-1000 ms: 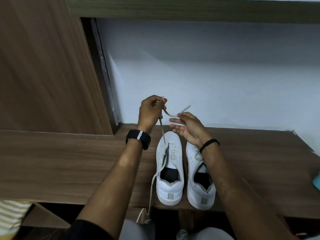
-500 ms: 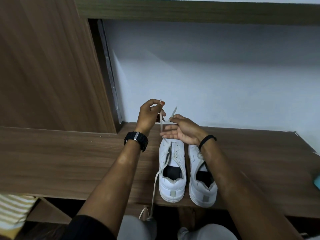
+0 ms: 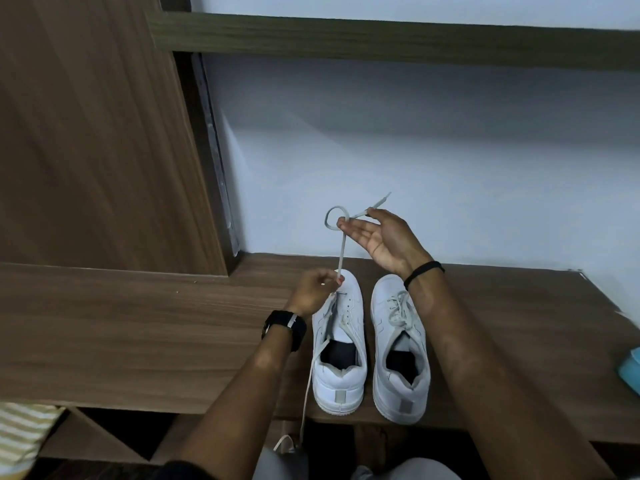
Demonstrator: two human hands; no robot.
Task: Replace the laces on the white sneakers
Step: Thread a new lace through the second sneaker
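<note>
Two white sneakers stand side by side on the wooden desk [image 3: 138,323], heels toward me. The left sneaker [image 3: 341,344] is partly laced; the right sneaker [image 3: 398,344] has its lace tied. A pale grey lace [image 3: 341,251] rises from the left sneaker's toe end. My left hand [image 3: 313,291] pinches that lace low, just above the shoe. My right hand [image 3: 379,237] is raised palm up above the shoes and pinches the lace near its tip, where it curls into a small loop. The lace's other end hangs off the desk's front edge.
A wooden cabinet panel [image 3: 86,133] stands at the left and a shelf [image 3: 381,39] runs overhead, with a white wall behind. A light blue object [image 3: 632,372] lies at the desk's right edge. Striped fabric [image 3: 20,434] shows at the lower left.
My left hand has dropped from beside the right hand down to the left sneaker's toe. My right hand has lifted and turned palm up, drawing the lace upward into a loop.
</note>
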